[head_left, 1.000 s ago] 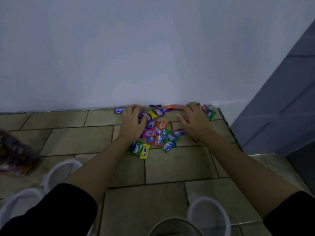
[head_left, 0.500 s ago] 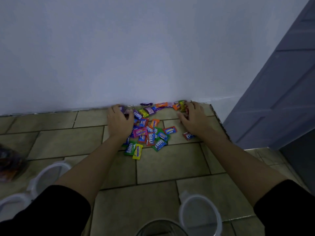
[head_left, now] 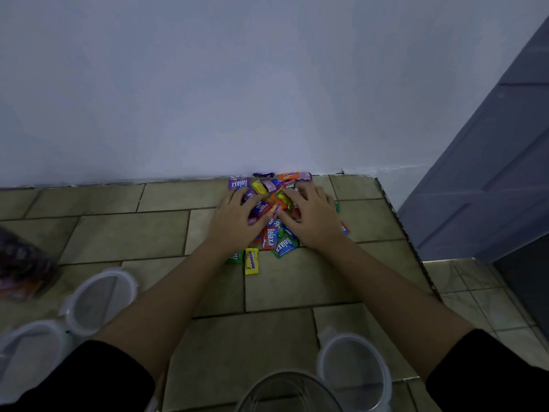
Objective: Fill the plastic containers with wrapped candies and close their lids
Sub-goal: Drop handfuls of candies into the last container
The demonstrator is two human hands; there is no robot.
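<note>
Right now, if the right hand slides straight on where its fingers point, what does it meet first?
The right hand would push into the candies at its fingertips first, then probably the wall just behind them.

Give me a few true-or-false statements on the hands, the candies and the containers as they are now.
1. The left hand and the right hand both rest on the candy pile. True.
2. The candy pile lies at the foot of the wall. True.
3. The yellow Mentos candy is inside the clear container. False: it lies on the tiled floor, at the pile's near edge.
4. The clear container has its lid on. False: its top is open, and a lid lies on the floor beside it.
</note>
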